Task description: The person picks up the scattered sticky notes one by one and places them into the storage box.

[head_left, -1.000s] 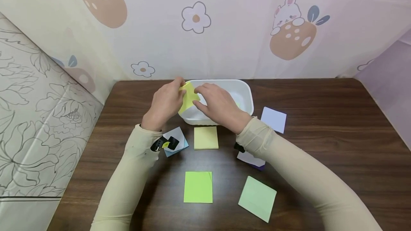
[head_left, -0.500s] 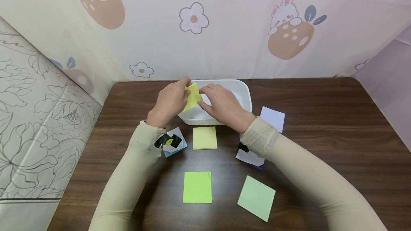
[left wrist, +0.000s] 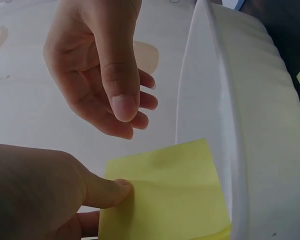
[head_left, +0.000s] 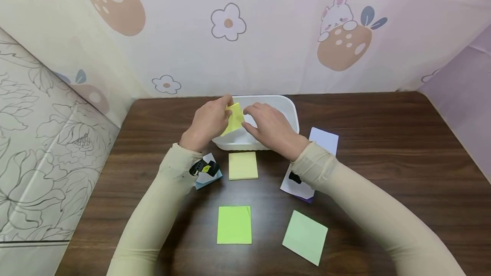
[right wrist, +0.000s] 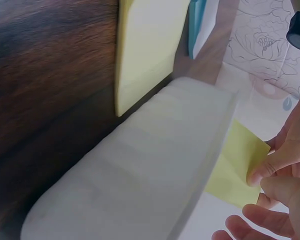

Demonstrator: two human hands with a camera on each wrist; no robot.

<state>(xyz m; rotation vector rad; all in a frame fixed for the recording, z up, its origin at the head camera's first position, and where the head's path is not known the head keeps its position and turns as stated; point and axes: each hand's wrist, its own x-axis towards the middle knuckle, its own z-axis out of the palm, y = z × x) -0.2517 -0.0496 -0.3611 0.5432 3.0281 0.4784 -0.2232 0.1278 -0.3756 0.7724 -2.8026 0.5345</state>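
A yellow sticky note (head_left: 235,121) is pinched between the thumb and fingers of my left hand (head_left: 209,122). Its sheet (left wrist: 165,190) tilts over the left part of a white plastic tray (head_left: 256,145), and the left wrist view shows my thumb flat on its face. Whether it is one sheet or several, I cannot tell. Just right of the note, over the tray, is my right hand (head_left: 273,129). In the left wrist view the right hand (left wrist: 97,65) has loosely bent fingers with nothing between them, apart from the paper.
On the brown table (head_left: 383,152) lie a pale yellow pad (head_left: 243,165), a bright green pad (head_left: 234,225) and a mint pad (head_left: 305,237). Blue-and-white papers (head_left: 209,180) sit under the left wrist. White-and-purple papers (head_left: 297,188) and a pale lavender sheet (head_left: 325,140) are near the right forearm.
Both hands and the yellow note have shifted slightly right and down relative to the tray. The left hand has kept its pinch; the right hand still holds nothing.
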